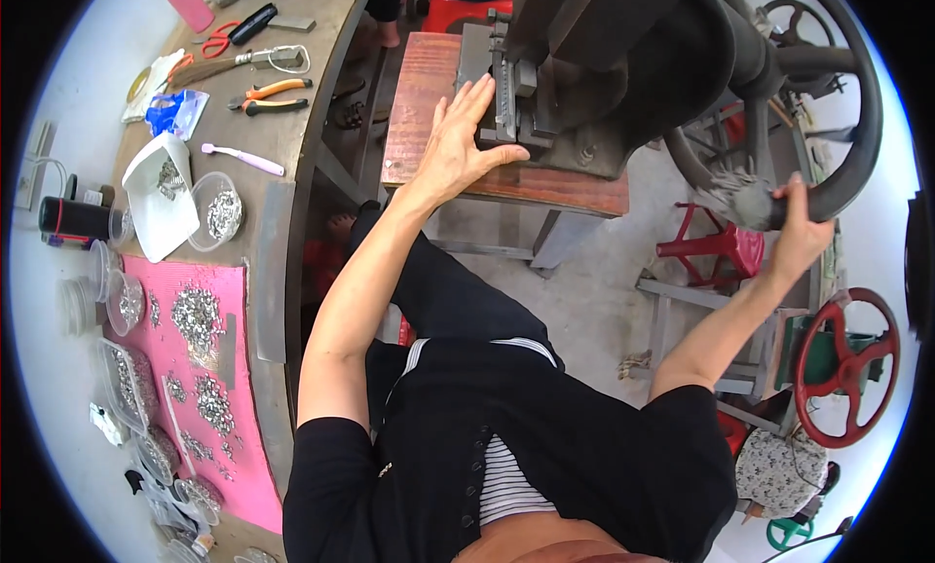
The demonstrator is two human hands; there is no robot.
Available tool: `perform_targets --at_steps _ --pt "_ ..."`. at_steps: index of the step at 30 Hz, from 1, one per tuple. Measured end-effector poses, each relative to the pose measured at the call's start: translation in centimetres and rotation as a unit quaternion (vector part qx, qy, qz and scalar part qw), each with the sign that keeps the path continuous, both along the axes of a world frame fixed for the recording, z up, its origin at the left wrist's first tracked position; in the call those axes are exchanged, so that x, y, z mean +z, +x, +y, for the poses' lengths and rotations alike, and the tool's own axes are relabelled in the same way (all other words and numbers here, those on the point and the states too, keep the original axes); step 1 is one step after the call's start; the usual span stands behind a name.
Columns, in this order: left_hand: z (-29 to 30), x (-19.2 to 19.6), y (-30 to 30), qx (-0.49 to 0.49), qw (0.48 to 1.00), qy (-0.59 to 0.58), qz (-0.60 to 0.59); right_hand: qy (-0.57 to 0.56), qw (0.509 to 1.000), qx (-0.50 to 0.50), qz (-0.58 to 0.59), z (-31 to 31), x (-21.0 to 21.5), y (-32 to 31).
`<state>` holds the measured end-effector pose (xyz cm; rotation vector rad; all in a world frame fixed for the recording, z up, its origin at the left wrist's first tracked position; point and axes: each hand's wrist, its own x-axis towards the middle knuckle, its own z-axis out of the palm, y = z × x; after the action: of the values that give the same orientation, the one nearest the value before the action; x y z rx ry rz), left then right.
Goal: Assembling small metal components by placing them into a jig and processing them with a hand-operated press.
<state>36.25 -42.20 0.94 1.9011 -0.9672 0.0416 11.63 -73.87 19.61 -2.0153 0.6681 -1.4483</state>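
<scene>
My left hand [460, 142] lies flat with fingers stretched and thumb apart, next to a narrow metal die [504, 100] on the bed of a dark hand press [643, 86]. Its fingertips reach the die's left side; whether they touch it I cannot tell. The press stands on a reddish wooden stand top [417, 95]. My right hand [804, 227] is closed round the rim of the press's large dark handwheel [867, 125], beside a grey cloth wrapping [735, 195] on that rim.
On the left bench, a pink mat [255, 388] bears piles of small silvery parts [198, 315]. Around it stand clear tubs [127, 305], a white tray [146, 212], pliers [273, 100] and a toothbrush [243, 159]. To the right are a red stool [735, 251] and a red handwheel [845, 368].
</scene>
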Motion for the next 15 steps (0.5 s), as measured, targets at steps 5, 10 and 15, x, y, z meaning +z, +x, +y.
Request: perform_targets --at_steps 5,10,15 --pt "-1.2 -0.1 1.3 0.007 0.999 0.022 -0.032 0.006 0.992 0.029 0.124 -1.9 10.0 2.0" --pt "-2.9 0.7 2.2 -0.014 0.999 0.035 -0.036 0.058 0.973 0.127 0.184 -7.5 15.9 3.4" --pt "-3.3 0.4 2.7 -0.003 0.998 0.037 -0.046 0.088 0.974 0.136 0.156 -6.2 16.2 4.2"
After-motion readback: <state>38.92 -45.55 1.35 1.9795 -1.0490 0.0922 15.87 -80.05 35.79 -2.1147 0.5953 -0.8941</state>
